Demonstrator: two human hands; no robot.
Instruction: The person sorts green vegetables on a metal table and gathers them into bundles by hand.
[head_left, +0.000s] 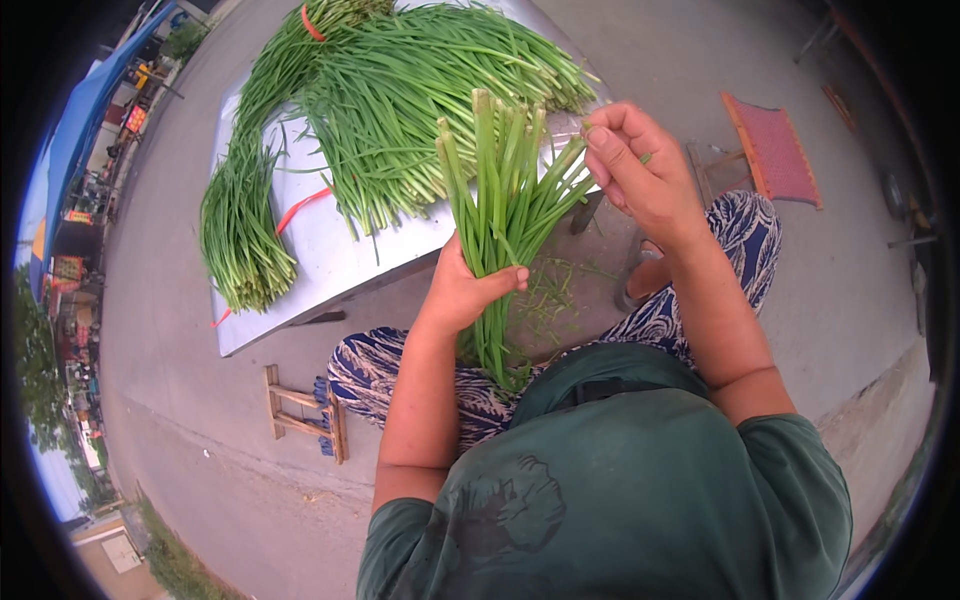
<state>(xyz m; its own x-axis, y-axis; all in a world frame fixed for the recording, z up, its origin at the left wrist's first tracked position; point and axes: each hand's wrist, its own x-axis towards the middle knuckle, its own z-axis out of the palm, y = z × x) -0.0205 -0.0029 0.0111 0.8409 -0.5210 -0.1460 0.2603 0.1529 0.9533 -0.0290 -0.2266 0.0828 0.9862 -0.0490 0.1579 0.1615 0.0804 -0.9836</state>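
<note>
My left hand (472, 281) is closed around a bunch of garlic chives (499, 210), whose pale cut ends point up and whose leaves hang down over my lap. To the right of the bunch, my right hand (637, 169) pinches the end of a chive stalk (581, 146) between thumb and forefinger. That stalk leans out from the others. A small green piece also shows by the fingers of this hand. Beyond both hands, a large loose heap of garlic chives (405, 90) covers much of a metal-topped table (330, 259).
A tied chive bundle (247, 232) lies at the table's left end, near a red strap (304, 206). Trimmed scraps (555, 296) litter the ground between my legs. A wooden folding stool (304, 412) stands at left, another with a red woven seat (776, 150) at right.
</note>
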